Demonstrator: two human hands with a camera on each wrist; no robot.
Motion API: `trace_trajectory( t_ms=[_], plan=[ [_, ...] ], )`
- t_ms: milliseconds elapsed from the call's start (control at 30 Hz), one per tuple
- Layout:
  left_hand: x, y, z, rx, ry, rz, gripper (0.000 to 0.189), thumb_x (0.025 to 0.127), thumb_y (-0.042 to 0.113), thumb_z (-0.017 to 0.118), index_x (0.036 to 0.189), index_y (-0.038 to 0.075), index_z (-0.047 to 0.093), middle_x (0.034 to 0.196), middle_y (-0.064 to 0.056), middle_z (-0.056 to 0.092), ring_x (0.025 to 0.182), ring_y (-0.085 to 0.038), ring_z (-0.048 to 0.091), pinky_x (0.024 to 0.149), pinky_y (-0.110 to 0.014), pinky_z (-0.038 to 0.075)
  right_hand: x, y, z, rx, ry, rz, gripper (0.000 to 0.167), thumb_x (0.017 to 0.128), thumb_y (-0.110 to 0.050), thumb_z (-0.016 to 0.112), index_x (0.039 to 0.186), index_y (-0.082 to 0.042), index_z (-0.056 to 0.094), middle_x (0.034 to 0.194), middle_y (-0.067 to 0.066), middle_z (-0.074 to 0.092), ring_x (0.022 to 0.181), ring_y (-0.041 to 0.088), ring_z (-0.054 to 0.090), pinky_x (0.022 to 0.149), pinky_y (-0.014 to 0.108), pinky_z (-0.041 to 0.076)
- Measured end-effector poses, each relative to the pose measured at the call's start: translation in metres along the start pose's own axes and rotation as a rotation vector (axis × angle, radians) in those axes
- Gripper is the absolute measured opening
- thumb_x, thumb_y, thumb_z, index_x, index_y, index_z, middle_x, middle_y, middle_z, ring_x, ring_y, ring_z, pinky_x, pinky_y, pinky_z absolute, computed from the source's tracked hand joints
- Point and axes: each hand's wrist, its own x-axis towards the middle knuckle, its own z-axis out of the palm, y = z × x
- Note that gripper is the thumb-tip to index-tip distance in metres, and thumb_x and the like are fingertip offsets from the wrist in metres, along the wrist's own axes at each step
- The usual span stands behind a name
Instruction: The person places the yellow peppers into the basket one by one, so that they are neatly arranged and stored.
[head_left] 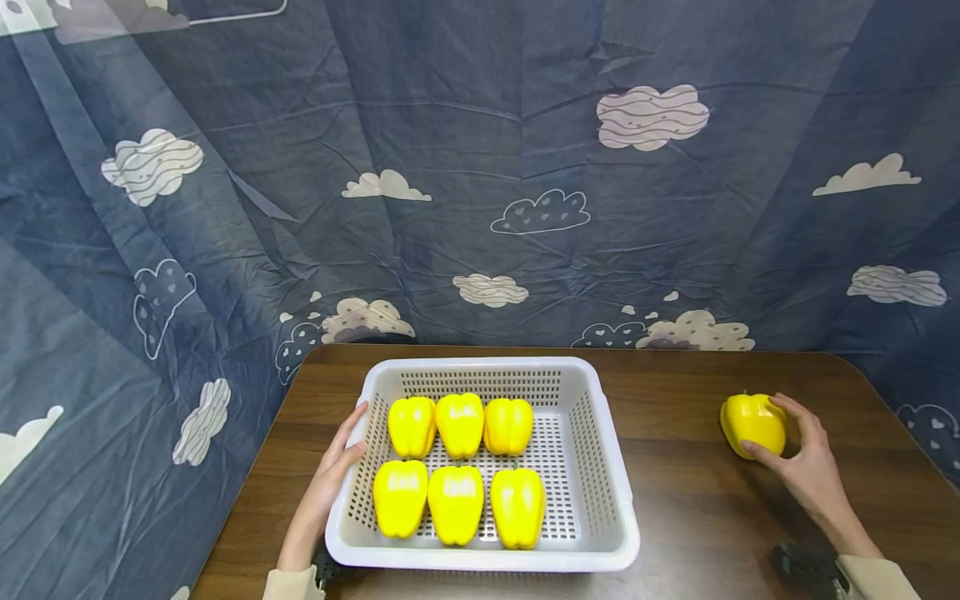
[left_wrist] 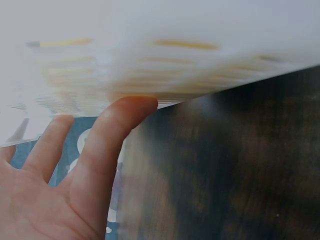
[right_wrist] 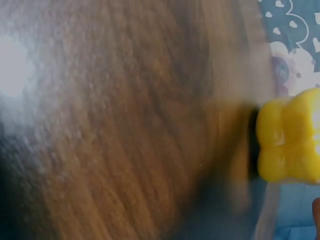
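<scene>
A white perforated plastic basket (head_left: 480,563) stands on the table with several yellow bell peppers inside, in a back row (head_left: 460,425) and a front row (head_left: 456,504). Against the basket's left side rests my left hand (head_left: 330,475). In the left wrist view, the thumb and fingertips of that hand (left_wrist: 95,165) touch the outer wall with the fingers spread. Far to the right, my right hand (head_left: 813,462) grips another yellow bell pepper (head_left: 750,421) between thumb and fingers. Only part of this pepper (right_wrist: 290,137) shows in the right wrist view, and I cannot tell whether it touches the table.
The brown wooden table (head_left: 675,467) has rounded far corners. Behind it and along both sides hangs a dark blue cloth (head_left: 465,150) with white clouds. Inside the basket, the bare floor (head_left: 561,467) shows along the right side.
</scene>
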Motion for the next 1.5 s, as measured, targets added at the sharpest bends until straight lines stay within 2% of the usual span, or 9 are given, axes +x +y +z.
trace_trajectory(
  t_ms=[200, 667, 900, 1067, 1167, 1233, 1300, 1400, 1500],
  plan=[
    [0.001, 0.000, 0.000, 0.007, 0.004, 0.002, 0.054, 0.101, 0.014, 0.036, 0.153, 0.019, 0.019, 0.157, -0.016, 0.011, 0.134, -0.047, 0.025, 0.097, -0.061, 0.034, 0.005, 0.005, 0.001, -0.034, -0.023, -0.017, 0.079, 0.081, -0.012, 0.073, 0.144, 0.003, 0.029, 0.152, 0.026, 0.017, 0.136, 0.048, 0.010, 0.103, 0.068, 0.007],
    [0.002, 0.001, -0.001, -0.004, 0.006, 0.005, 0.055, 0.101, 0.014, 0.037, 0.153, 0.018, 0.019, 0.157, -0.016, 0.011, 0.134, -0.047, 0.025, 0.097, -0.061, 0.034, 0.009, 0.010, 0.006, -0.082, -0.029, -0.064, 0.089, 0.074, -0.004, 0.076, 0.145, 0.004, 0.024, 0.148, 0.032, 0.018, 0.131, 0.054, 0.014, 0.102, 0.068, 0.009],
    [0.003, 0.000, 0.001, -0.029, -0.009, -0.007, 0.055, 0.101, 0.015, 0.037, 0.153, 0.020, 0.019, 0.157, -0.014, 0.010, 0.135, -0.046, 0.024, 0.099, -0.061, 0.032, 0.008, 0.010, 0.006, -0.092, -0.001, -0.043, 0.091, 0.072, -0.001, 0.078, 0.145, 0.005, 0.024, 0.146, 0.030, 0.020, 0.130, 0.052, 0.020, 0.107, 0.056, 0.013],
    [0.001, 0.001, 0.002, -0.020, -0.007, -0.016, 0.055, 0.101, 0.016, 0.038, 0.153, 0.022, 0.020, 0.157, -0.013, 0.009, 0.136, -0.046, 0.023, 0.098, -0.062, 0.032, 0.004, 0.003, 0.005, -0.107, 0.010, -0.012, 0.091, 0.074, -0.007, 0.079, 0.145, 0.004, 0.025, 0.147, 0.027, 0.020, 0.130, 0.050, 0.022, 0.107, 0.031, 0.014],
    [0.001, 0.001, 0.002, -0.015, -0.004, -0.017, 0.054, 0.101, 0.017, 0.038, 0.153, 0.023, 0.020, 0.157, -0.012, 0.009, 0.136, -0.046, 0.023, 0.098, -0.061, 0.032, 0.004, -0.005, 0.005, -0.087, 0.018, -0.020, 0.090, 0.074, -0.009, 0.080, 0.145, 0.004, 0.026, 0.149, 0.025, 0.018, 0.133, 0.048, 0.019, 0.108, 0.035, 0.014],
    [0.001, 0.001, 0.001, -0.015, -0.003, -0.013, 0.054, 0.101, 0.016, 0.037, 0.153, 0.022, 0.020, 0.157, -0.013, 0.010, 0.135, -0.046, 0.024, 0.098, -0.061, 0.033, 0.004, -0.012, 0.006, -0.078, 0.019, -0.018, 0.090, 0.074, -0.011, 0.080, 0.145, 0.003, 0.027, 0.151, 0.024, 0.018, 0.134, 0.048, 0.017, 0.108, 0.043, 0.015],
    [0.001, 0.001, 0.001, -0.014, -0.001, -0.012, 0.054, 0.101, 0.016, 0.037, 0.153, 0.021, 0.020, 0.157, -0.013, 0.010, 0.135, -0.046, 0.025, 0.098, -0.061, 0.033, 0.004, -0.020, 0.007, -0.065, 0.022, -0.017, 0.090, 0.074, -0.011, 0.080, 0.146, 0.002, 0.027, 0.151, 0.025, 0.019, 0.133, 0.049, 0.017, 0.105, 0.057, 0.017],
    [0.000, 0.001, 0.001, -0.010, 0.002, -0.016, 0.054, 0.102, 0.016, 0.037, 0.153, 0.022, 0.020, 0.157, -0.013, 0.010, 0.135, -0.046, 0.025, 0.098, -0.061, 0.033, 0.004, -0.030, 0.010, -0.052, 0.035, -0.020, 0.090, 0.073, -0.011, 0.080, 0.146, -0.001, 0.028, 0.148, 0.024, 0.024, 0.130, 0.047, 0.021, 0.106, 0.042, 0.019],
    [-0.001, 0.002, 0.001, -0.011, 0.002, -0.020, 0.054, 0.102, 0.017, 0.037, 0.153, 0.022, 0.019, 0.158, -0.012, 0.009, 0.136, -0.045, 0.024, 0.099, -0.061, 0.032, 0.004, -0.039, 0.014, -0.026, 0.053, -0.044, 0.090, 0.073, -0.007, 0.080, 0.146, -0.002, 0.028, 0.146, 0.021, 0.026, 0.132, 0.032, 0.024, 0.099, 0.020, 0.019]
  ],
)
